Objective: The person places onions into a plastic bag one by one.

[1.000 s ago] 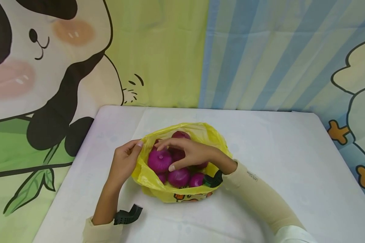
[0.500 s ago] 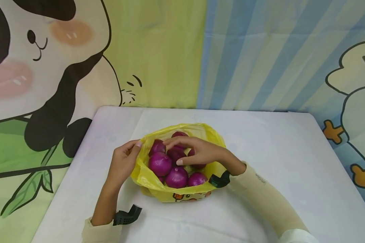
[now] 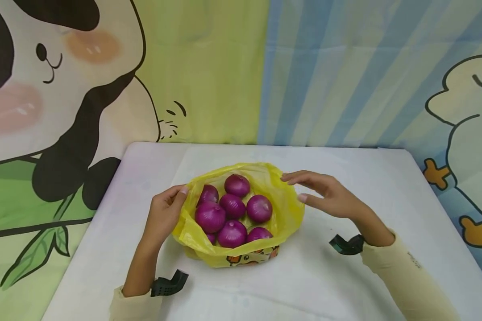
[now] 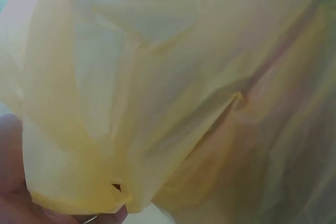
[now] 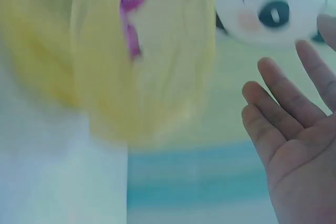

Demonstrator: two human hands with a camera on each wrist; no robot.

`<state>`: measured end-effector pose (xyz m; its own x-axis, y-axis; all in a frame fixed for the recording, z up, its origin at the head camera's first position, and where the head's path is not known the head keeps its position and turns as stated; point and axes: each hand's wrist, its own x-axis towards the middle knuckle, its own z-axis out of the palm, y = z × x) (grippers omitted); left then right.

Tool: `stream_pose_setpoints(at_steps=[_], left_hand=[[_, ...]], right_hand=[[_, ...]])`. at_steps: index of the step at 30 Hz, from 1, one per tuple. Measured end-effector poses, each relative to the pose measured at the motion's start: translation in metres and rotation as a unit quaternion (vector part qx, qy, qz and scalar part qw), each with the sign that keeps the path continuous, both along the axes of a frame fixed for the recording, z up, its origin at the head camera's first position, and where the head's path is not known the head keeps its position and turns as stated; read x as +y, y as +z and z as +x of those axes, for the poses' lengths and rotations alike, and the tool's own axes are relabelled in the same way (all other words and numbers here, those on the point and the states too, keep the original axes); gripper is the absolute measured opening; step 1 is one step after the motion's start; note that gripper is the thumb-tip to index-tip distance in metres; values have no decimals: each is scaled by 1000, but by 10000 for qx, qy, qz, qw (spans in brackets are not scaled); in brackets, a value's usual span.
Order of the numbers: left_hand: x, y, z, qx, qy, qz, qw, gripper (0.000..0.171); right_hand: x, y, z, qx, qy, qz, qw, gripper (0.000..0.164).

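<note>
A yellow plastic bag (image 3: 287, 214) stands with its mouth wide, and several purple onions (image 3: 210, 217) lie inside it. My left hand (image 3: 165, 216) pinches the bag's left rim between thumb and fingers; in the left wrist view the bag (image 4: 157, 87) fills most of the picture, with part of the hand (image 4: 16, 192) at the lower left. At the bag's right rim hovers my right hand (image 3: 329, 194), fingers spread and holding nothing. The right wrist view shows that hand (image 5: 299, 129) with its palm bare beside the blurred bag (image 5: 157, 93).
The bag rests on a white-covered table (image 3: 241, 294). Behind it hangs a printed cloth (image 3: 209, 71) with a panda and a white cartoon bird. A black wrist camera (image 3: 169, 283) sits on the left wrist, another camera (image 3: 347, 244) on the right.
My right hand has moved from over the onions out to the right, past the bag's rim, uncovering the onions. My left hand keeps its place on the left rim.
</note>
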<state>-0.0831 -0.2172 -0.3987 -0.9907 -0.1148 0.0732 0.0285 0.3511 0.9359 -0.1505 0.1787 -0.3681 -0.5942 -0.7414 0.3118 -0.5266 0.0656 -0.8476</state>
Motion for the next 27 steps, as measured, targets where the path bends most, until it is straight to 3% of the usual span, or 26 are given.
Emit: stream_pose_setpoints(at_steps=[6,11,19,24,27], left_hand=[[-4,-5,7,-176,73,-126,9997,42],[-10,-6,13,-113,184,-204,9996,43],[-14,-4,15,-165,365,-242,9989,42],[-12,-2,17,-220,343,-155,9990,39],[-12,-2,18,-242,300,-117,9992,38]], right_hand=[[50,-8,8,90,-800,-520,9954,41],[69,-15,15,276,-1183,-385,9919,41],[84,-13,13,334,-1885,199,9813,41],[86,-15,17,283,-1914,207,9809,41],[88,-18,18,478,-1945,370,9790,43]])
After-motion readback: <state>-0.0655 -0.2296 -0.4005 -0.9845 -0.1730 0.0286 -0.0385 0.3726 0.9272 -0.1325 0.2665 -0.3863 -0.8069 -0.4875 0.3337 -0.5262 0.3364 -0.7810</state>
